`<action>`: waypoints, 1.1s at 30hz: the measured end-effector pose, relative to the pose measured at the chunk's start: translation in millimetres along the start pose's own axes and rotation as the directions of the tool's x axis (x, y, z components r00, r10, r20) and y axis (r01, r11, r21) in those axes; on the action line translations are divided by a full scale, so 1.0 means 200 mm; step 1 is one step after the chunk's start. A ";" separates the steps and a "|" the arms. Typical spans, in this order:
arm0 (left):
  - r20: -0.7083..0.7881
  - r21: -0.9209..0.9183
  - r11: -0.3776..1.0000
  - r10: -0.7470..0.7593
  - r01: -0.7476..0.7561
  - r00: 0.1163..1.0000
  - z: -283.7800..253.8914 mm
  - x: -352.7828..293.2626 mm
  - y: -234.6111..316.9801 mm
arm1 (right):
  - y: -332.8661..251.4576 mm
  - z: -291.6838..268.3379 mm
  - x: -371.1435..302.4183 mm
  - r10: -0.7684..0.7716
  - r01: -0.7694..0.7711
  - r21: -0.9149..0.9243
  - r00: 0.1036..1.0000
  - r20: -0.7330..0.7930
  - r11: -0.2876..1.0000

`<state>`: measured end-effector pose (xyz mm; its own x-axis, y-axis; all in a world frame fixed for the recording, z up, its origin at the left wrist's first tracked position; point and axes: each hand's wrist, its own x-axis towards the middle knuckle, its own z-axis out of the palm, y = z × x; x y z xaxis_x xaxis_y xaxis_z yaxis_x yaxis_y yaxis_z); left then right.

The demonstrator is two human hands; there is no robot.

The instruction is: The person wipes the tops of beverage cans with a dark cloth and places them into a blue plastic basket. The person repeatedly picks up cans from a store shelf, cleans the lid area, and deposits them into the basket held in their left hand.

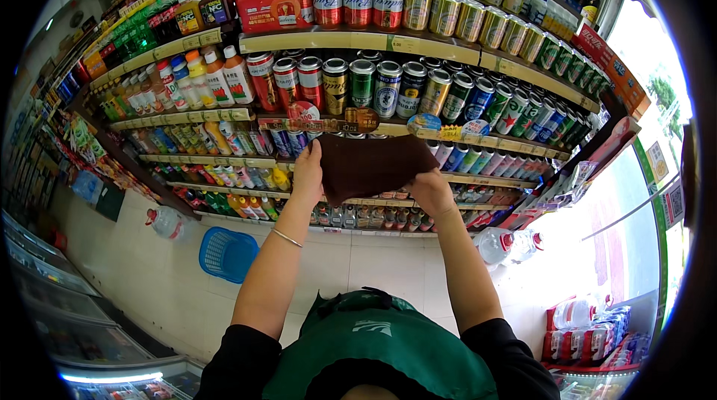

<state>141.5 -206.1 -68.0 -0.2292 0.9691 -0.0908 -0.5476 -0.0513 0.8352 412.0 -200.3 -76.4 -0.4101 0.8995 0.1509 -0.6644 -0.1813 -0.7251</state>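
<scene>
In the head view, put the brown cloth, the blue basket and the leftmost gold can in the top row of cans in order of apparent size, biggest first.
1. Brown cloth
2. Blue basket
3. Leftmost gold can
The basket sits farther from the camera than the cloth, so their true sizes may rank differently.

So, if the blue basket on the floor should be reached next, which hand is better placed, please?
Probably the left hand: the blue basket is on the left side, and the right hand is farther across. Both hands hold the dark brown cloth, so the left would first need to let go.
</scene>
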 end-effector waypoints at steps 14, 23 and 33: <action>0.031 0.014 0.983 -0.181 0.180 0.983 -0.15 0.02 -0.09 | -0.03 -0.09 0.07 0.226 -0.249 -0.124 0.959 -0.173 0.960; 0.072 -0.100 0.983 -0.146 0.153 0.987 -0.15 0.03 -0.08 | -0.08 0.06 0.11 0.088 -0.077 0.213 0.995 -0.042 0.974; 0.126 -0.028 0.954 -0.294 0.300 0.947 -0.19 -0.02 0.05 | -0.07 0.04 0.13 0.129 -0.138 -0.048 0.981 -0.144 0.989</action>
<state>106.3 -220.2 -80.9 0.0452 0.9637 -0.2633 -0.6136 0.2348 0.7539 405.5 -177.2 -56.3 -0.3982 0.9163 -0.0427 -0.5711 -0.2841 -0.7701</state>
